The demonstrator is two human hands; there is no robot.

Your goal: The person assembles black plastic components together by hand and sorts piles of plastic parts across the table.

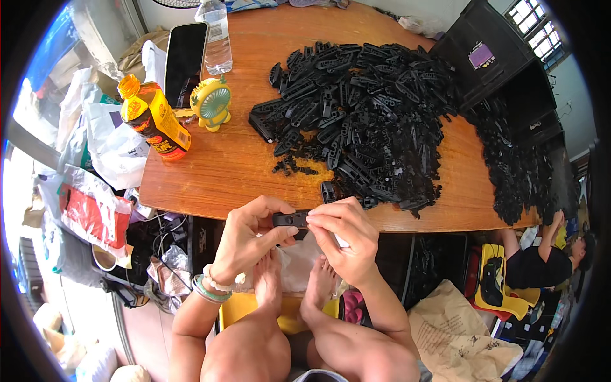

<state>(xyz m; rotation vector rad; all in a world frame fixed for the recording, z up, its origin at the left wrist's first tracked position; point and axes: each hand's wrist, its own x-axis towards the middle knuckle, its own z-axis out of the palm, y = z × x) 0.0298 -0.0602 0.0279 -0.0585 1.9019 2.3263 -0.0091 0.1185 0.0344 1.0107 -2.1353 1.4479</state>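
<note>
My left hand (247, 237) grips a short, dark black plastic part (291, 219) between thumb and fingers, just off the table's near edge. At the right end of that part, the thumb and fingertips of my right hand (349, 240) are pinched together on it. Whether a smaller piece sits between those right fingertips is too small to make out. Beyond my hands, a large heap of black plastic parts (356, 95) is spread over the wooden table (235, 181). Tiny black pieces (294, 167) lie loose at the heap's near left side.
On the table's left stand an orange-labelled bottle (159, 121), a yellow toy-like fan (211, 105), a phone (185, 60) and a clear water bottle (217, 38). Black crates (487, 57) and a second heap (509, 159) are at right, near another person (541, 264). Brown paper (455, 328) lies below.
</note>
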